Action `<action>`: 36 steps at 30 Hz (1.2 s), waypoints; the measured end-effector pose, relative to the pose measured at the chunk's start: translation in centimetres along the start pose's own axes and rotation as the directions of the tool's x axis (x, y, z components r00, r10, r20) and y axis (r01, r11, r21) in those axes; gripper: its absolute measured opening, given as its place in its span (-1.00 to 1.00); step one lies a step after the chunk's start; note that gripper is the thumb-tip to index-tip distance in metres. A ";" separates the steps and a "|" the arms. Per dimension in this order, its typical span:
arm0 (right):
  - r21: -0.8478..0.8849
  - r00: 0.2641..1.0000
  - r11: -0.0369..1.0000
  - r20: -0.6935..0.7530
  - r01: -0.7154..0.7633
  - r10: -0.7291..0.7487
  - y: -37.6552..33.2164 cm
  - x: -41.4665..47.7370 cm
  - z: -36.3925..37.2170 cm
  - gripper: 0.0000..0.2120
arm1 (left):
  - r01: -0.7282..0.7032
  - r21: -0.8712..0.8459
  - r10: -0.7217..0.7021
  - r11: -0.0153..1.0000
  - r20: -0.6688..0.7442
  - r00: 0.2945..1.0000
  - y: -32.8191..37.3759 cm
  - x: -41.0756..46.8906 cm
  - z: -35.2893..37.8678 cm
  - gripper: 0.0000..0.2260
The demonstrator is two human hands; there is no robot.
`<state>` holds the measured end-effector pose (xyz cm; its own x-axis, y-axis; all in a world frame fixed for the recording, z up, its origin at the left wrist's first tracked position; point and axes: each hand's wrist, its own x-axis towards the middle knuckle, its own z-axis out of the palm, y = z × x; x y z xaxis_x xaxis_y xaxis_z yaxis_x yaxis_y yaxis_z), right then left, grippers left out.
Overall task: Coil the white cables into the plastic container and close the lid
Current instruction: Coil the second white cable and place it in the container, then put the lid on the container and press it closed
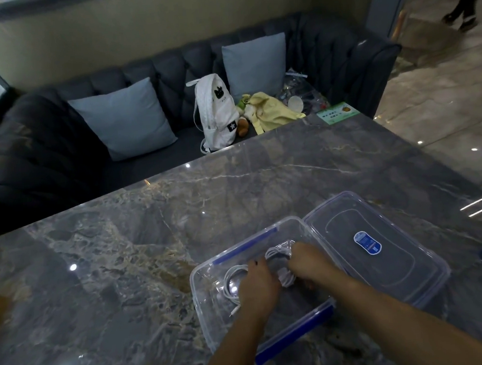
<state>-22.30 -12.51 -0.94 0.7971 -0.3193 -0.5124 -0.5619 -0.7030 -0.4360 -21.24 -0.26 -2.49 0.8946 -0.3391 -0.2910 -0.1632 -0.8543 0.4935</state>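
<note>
A clear plastic container (pixel 204 286) with blue clips stands open on the grey marble table. White cables (pixel 278 252) lie looped inside it, one loop at the left and a bundle in the middle. My left hand (pixel 258 284) is inside the container, lying over the left loop with its fingers pointing toward the bundle. My right hand (pixel 309 258) is also inside, its fingers curled down around the cable bundle. The clear lid (pixel 379 247) with a blue label lies flat on the table, touching the container's right side.
The marble table (pixel 126 260) stretches left and far of the container. Behind it is a dark sofa (pixel 49 154) with two blue cushions, a white backpack (pixel 216 113) and a yellow cloth. A green card (pixel 337 113) lies at the far table edge.
</note>
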 end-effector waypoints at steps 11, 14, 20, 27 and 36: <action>-0.148 0.980 0.976 -0.100 0.159 -0.175 -1.6 -0.5 -3.8 -0.78 | -0.109 -0.007 0.106 0.994 -0.182 0.978 1.5 0.0 -2.8 -0.77; -0.144 0.971 0.968 -0.092 0.206 -0.220 -1.6 -0.4 -5.6 -0.78 | -0.121 -0.041 0.110 0.992 -0.218 0.970 2.9 -0.1 -3.4 -0.74; -0.129 0.947 0.952 -0.125 0.279 -0.295 0.1 0.3 -9.4 -0.73 | -0.062 -0.085 0.032 0.994 -0.316 0.948 6.4 0.5 -3.6 -0.77; -0.137 0.953 0.955 -0.118 0.263 -0.280 6.7 2.7 -14.1 -0.77 | -0.074 -0.100 0.032 0.992 -0.366 0.930 14.8 1.6 -0.5 -0.79; -0.079 0.960 0.961 -0.070 0.266 -0.272 16.6 3.9 -16.3 -0.76 | 0.041 -0.044 -0.052 0.998 -0.297 0.954 19.1 1.5 8.3 -0.69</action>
<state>-24.90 -35.82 1.84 0.9334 -0.1601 -0.3212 -0.3100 -0.8107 -0.4967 -26.45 -20.40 -0.35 0.9849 -0.1621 -0.0599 -0.1084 -0.8493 0.5167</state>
